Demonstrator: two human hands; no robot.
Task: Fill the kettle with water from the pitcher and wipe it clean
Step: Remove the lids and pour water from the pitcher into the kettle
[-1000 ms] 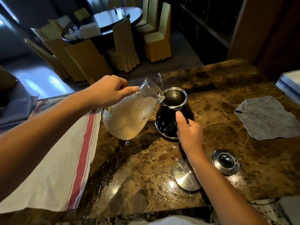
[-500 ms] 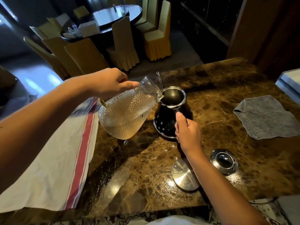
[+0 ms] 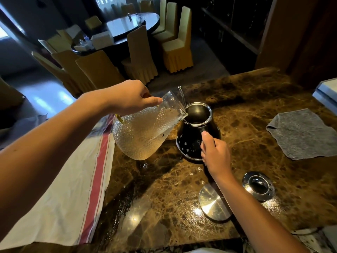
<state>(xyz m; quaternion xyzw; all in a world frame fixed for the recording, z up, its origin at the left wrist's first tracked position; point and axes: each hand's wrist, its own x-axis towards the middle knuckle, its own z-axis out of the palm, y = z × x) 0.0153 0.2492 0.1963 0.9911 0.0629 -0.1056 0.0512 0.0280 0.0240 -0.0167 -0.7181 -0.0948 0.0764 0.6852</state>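
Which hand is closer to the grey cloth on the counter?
The right hand. It grips the kettle handle, with bare counter between it and the grey cloth to its right. The left hand holds the pitcher, beyond the kettle.

left hand [image 3: 131, 96] grips textured glass pitcher [image 3: 144, 133], tilted w/ spout at rim of open black kettle [image 3: 197, 131]. right hand [image 3: 216, 155] holds kettle's near side. marble counter [image 3: 246, 99]: grey cloth [image 3: 302, 134] at right, metal lid [image 3: 258, 186] & round base [image 3: 212, 202] near, striped towel [image 3: 60, 194] at left.
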